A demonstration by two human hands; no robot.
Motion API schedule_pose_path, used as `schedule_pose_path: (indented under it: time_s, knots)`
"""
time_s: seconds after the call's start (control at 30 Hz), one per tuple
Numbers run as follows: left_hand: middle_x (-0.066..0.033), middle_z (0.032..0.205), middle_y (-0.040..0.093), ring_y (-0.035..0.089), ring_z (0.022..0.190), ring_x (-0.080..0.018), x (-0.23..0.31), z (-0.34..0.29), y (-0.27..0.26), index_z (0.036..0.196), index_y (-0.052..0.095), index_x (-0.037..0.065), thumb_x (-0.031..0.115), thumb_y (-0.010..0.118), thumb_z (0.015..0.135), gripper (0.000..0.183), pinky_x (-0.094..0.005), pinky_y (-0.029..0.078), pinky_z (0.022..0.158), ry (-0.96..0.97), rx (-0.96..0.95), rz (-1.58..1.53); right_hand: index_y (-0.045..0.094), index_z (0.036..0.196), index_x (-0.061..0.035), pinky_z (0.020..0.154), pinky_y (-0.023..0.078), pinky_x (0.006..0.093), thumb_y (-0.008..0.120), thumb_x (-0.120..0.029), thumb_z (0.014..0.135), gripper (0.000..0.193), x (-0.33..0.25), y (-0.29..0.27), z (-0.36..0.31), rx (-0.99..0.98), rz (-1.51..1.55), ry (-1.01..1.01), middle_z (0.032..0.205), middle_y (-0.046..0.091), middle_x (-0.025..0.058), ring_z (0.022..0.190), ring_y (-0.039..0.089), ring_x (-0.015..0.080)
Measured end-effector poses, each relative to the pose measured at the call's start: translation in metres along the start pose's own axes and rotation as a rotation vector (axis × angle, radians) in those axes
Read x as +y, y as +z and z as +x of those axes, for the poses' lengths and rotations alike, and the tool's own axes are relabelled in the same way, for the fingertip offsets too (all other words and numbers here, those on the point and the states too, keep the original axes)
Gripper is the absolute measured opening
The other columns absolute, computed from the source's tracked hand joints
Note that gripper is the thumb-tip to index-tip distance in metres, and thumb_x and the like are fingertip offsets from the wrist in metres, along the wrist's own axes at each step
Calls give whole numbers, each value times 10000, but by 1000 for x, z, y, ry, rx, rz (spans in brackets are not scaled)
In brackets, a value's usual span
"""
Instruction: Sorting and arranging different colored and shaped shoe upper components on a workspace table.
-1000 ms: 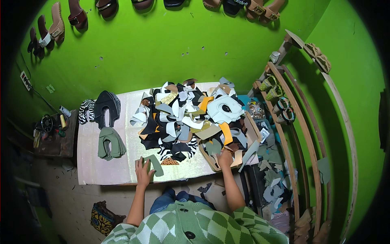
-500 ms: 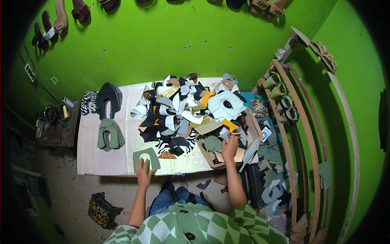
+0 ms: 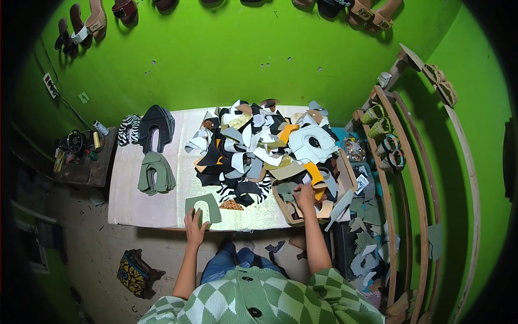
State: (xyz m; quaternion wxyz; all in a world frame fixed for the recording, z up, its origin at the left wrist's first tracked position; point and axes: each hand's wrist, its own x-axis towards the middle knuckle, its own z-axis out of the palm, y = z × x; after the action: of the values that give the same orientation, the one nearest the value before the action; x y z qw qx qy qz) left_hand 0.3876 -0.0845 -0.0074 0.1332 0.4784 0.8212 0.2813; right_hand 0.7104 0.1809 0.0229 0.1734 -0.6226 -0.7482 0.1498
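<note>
While the left hand point(image 3: 195, 228), loosely spread, touches a green U-shaped piece point(image 3: 215, 209) just beyond it, near edge of the table point(image 3: 129, 208), right hand point(image 3: 305, 196) well rightward, among scraps point(image 3: 313, 171) in a box point(image 3: 348, 170), its grip unclear.

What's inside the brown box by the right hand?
Inside the box you can see cut pieces, such as a green piece and a tan piece. The bottom can't be seen: the pieces and the right hand cover it.
</note>
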Motion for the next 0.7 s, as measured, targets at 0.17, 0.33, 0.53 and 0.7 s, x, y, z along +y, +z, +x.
schedule_pose_path:
  time_s: [0.17,0.33,0.53,0.7]
  knots:
    - [-196,1350,378,357,1217,-382,13,12,1,1281,479,37,146,716,738,602,-438,315,1029,25,-12,-11,641,785,-62,798,451,426,693,-79,695,105,39,37,-1,-80,87,31,852,642,157,838,607,350]
    - [-196,1327,407,385,1189,-379,0,16,-4,1280,477,33,140,708,743,595,-433,328,1010,11,17,-41,656,841,-51,816,429,430,668,-103,735,118,6,1,-1,104,122,50,889,640,159,902,581,330]
    - [-199,1276,455,425,1158,-368,-19,30,-9,1237,496,15,132,679,769,517,-420,337,998,17,32,-164,624,968,-10,682,434,319,671,-76,774,210,-60,-54,-3,203,322,18,742,609,85,715,569,173]
    - [-214,1226,478,458,1157,-362,-44,55,-20,1199,497,-16,89,667,766,477,-394,359,1001,125,25,-248,592,1026,1,567,457,306,698,-34,758,290,-44,-29,-3,257,286,99,669,617,135,587,598,205]
